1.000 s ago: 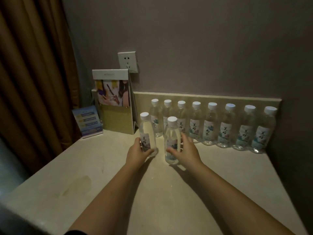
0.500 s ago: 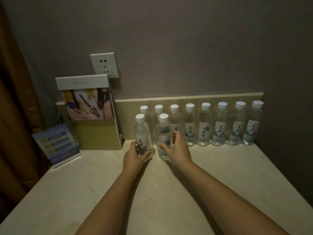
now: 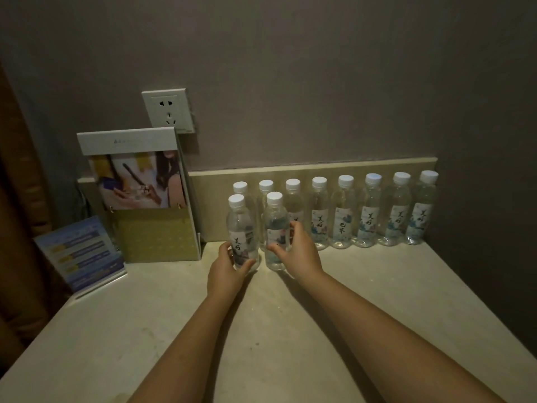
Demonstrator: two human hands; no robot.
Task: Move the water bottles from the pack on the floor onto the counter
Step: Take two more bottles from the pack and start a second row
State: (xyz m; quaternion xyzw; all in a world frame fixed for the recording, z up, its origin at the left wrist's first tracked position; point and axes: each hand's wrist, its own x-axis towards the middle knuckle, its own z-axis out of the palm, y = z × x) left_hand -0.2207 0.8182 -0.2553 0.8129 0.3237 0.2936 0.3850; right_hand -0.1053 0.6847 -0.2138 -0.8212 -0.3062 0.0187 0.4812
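On the beige counter [image 3: 290, 330] a row of several clear water bottles [image 3: 372, 216] with white caps stands against the low backsplash. Two more bottles stand upright just in front of the row's left end. My left hand [image 3: 228, 270] grips the left front bottle [image 3: 242, 228] low on its body. My right hand [image 3: 296, 254] holds the right front bottle [image 3: 276, 225], thumb at the front and fingers round its right side. The pack on the floor is out of view.
A brochure holder [image 3: 151, 199] stands at the back left, below a wall socket [image 3: 168, 110]. A blue leaflet stand [image 3: 81, 253] sits left of it. A brown curtain [image 3: 17, 199] hangs at the far left. The wall closes the counter's right side.
Both hands have pushed their two bottles back, up close to the left end of the row. My view has shifted left and nearer to the wall.
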